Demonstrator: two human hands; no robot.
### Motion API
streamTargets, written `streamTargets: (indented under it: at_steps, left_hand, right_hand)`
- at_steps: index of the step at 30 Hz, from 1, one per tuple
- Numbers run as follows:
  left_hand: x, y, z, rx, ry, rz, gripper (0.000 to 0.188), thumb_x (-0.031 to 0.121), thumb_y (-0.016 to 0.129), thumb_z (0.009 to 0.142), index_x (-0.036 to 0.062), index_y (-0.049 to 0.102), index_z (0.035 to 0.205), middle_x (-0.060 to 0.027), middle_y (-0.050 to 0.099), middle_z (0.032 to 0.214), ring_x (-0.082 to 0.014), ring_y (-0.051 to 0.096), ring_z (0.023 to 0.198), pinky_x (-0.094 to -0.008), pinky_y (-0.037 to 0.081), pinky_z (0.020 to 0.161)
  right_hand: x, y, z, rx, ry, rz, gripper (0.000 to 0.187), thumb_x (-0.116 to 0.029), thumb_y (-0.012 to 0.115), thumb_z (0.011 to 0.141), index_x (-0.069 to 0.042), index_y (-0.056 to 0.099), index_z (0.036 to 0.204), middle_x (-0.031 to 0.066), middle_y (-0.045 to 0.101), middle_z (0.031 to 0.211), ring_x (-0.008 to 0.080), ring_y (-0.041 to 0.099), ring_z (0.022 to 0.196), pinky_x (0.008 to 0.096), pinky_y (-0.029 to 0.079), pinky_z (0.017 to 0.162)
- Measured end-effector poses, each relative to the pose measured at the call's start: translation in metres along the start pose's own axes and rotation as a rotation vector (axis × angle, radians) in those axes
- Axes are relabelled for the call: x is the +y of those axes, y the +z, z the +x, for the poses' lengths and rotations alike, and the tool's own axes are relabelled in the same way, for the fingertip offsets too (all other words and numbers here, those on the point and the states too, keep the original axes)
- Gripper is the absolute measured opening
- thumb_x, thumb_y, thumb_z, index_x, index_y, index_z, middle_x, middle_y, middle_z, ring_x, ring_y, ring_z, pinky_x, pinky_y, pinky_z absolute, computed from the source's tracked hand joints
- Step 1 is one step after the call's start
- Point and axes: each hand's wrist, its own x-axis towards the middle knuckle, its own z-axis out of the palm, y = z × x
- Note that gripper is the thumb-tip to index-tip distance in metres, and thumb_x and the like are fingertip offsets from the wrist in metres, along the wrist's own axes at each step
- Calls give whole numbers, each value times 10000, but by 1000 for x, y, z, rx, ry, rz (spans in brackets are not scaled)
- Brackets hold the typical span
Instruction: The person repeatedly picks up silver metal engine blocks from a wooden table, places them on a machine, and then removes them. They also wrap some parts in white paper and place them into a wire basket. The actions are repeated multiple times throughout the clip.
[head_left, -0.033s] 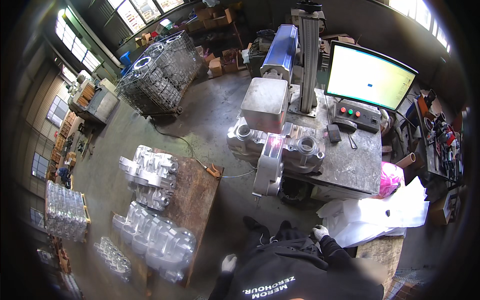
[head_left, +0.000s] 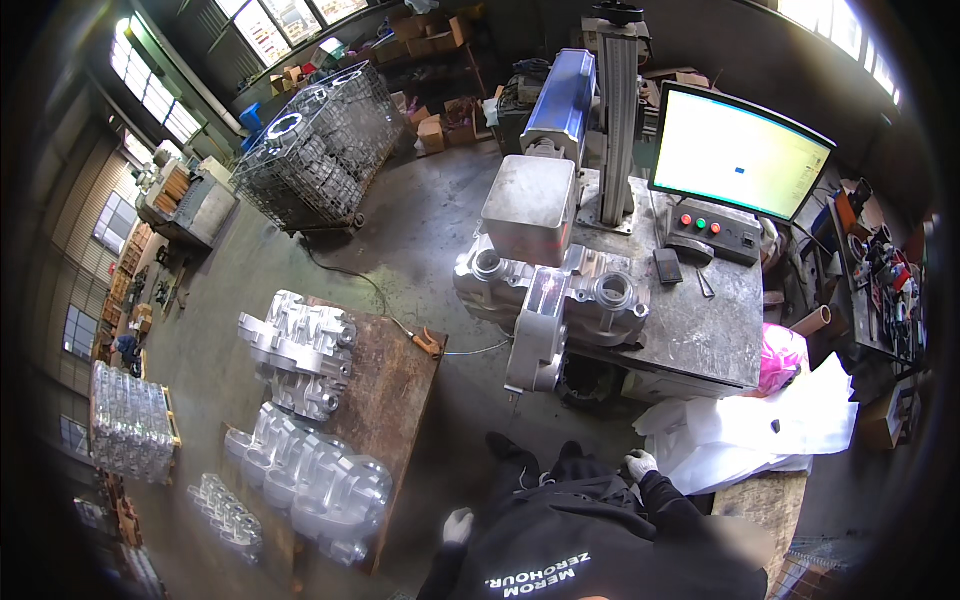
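Note:
My left hand (head_left: 458, 526), in a whitish glove, hangs at my left side with its fingers loosely bent and nothing seen in it. At my right side, near the white foam sheets (head_left: 740, 430), my gloved right hand (head_left: 640, 464) hangs likewise, its fingers slightly curled and apparently holding nothing. Ahead, a large silvery metal casting (head_left: 610, 300) with round openings rests at the bench's left edge. Its near arm (head_left: 540, 345) sticks out toward me, with a faint reddish glow on top. Neither hand touches it.
Over the steel bench (head_left: 700, 320) stand a column (head_left: 618, 130), a blue machine head (head_left: 562, 100), a monitor (head_left: 740, 150) and a button box (head_left: 712, 232). Left, a rusty table (head_left: 390, 390) bears several castings (head_left: 320, 470) and an air gun (head_left: 427, 343). Behind is a wire cage (head_left: 320, 150).
The bright pinkish-red light spot on the casting has dimmed. My hands and the objects around have not visibly moved.

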Motion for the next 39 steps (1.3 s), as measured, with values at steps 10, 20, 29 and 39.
streamTargets:
  at_steps: [10, 20, 29, 39]
  left_hand:
    - [-8, 2, 4, 0, 5, 37, 332, 192, 644, 903, -26, 645, 1153, -174, 685, 1128, -252, 640, 1084, -346, 485, 959]
    - [0, 1, 0, -13, 33, 42, 341, 206, 645, 905, -22, 644, 1158, -176, 684, 1133, -255, 643, 1078, -352, 490, 946]
    - [-3, 1, 2, 0, 52, 65, 335, 216, 645, 900, -12, 653, 1146, -173, 687, 1126, -262, 643, 1083, -355, 486, 949]
    - [-9, -1, 2, -3, 50, 72, 299, 174, 640, 887, -5, 658, 1126, -165, 690, 1111, -262, 642, 1075, -359, 482, 956]
  right_hand:
    - [-5, 0, -4, -22, 29, 104, 217, -80, 595, 888, 12, 626, 1082, 146, 677, 885, 276, 678, 703, 410, 593, 634]
    - [2, -2, 3, -56, 83, 122, 227, -70, 570, 892, 3, 609, 1104, 150, 676, 892, 280, 675, 720, 410, 584, 639]
    - [18, -2, 21, -11, 120, 15, 233, -117, 610, 869, 6, 643, 1064, 145, 694, 908, 244, 687, 779, 354, 572, 683]
    - [-15, 0, -4, -25, 72, 5, 290, -122, 606, 894, 25, 636, 1142, 151, 709, 878, 243, 702, 742, 355, 582, 665]
